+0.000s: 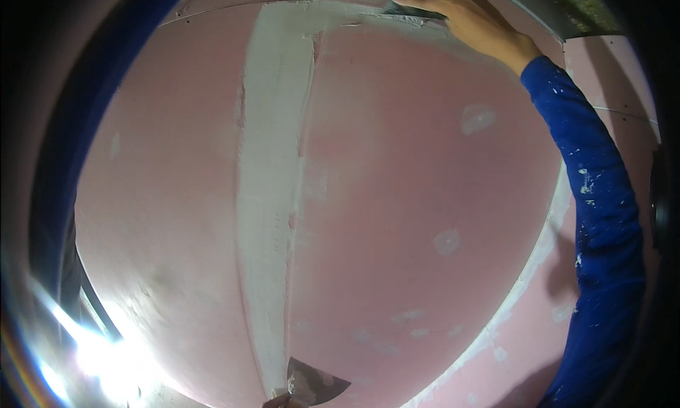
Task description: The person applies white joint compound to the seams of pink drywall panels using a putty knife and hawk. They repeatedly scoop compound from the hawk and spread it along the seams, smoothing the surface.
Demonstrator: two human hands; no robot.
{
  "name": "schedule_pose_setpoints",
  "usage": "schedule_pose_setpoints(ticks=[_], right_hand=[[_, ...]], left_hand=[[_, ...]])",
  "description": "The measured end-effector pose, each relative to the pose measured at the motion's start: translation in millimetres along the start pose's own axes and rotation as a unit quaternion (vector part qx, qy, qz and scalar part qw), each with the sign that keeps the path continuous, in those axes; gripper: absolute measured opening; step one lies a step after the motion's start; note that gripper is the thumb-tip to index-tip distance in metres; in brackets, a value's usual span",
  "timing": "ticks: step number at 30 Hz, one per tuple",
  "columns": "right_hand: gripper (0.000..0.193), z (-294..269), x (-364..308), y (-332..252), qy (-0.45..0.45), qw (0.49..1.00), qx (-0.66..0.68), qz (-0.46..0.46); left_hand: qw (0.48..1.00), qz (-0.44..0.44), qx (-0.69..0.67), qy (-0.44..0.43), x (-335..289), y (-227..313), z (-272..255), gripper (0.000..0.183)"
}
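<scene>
My right hand (471,15) is raised to the top of the pink plasterboard (397,146). Its fingers press a dark putty knife blade (418,6) flat against a horizontal seam, with wet filler along the blade's edge. At the lower edge, mostly cut off, the fingers of my left hand (278,402) grip a second putty knife (316,384). Its broad blade carries smears of filler and points up and to the right. A wide band of grey-white joint compound (273,125) runs down the board, its right edge rough, and meets the top seam.
Filled spots (446,241) dot the board. A whitish filled joint (520,287) borders it on the right, with another pink panel (609,68) beyond. A bright lamp (106,362) glares at lower left. Something blurred and blue (92,75) lines the left rim.
</scene>
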State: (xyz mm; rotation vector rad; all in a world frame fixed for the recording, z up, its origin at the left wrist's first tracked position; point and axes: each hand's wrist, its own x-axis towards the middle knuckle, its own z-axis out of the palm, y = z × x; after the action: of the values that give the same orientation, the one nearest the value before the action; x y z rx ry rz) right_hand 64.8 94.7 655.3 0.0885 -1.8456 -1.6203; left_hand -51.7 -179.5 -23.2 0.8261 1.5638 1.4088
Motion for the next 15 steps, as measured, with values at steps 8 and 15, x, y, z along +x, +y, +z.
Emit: schedule_pose_setpoints(ticks=[8,15], right_hand=[[0.04,23.9,116.6,-47.1,0.076,0.986,0.049,-0.137],[0.051,16.8,96.6,-54.9,0.032,0.992,0.082,-0.092]], left_hand=[[0.998,0.009,-0.032,0.046,-7.5,20.3,3.9,0.056],[0.997,0.018,-0.071,0.007,2.7,2.5,-3.5,0.06]])
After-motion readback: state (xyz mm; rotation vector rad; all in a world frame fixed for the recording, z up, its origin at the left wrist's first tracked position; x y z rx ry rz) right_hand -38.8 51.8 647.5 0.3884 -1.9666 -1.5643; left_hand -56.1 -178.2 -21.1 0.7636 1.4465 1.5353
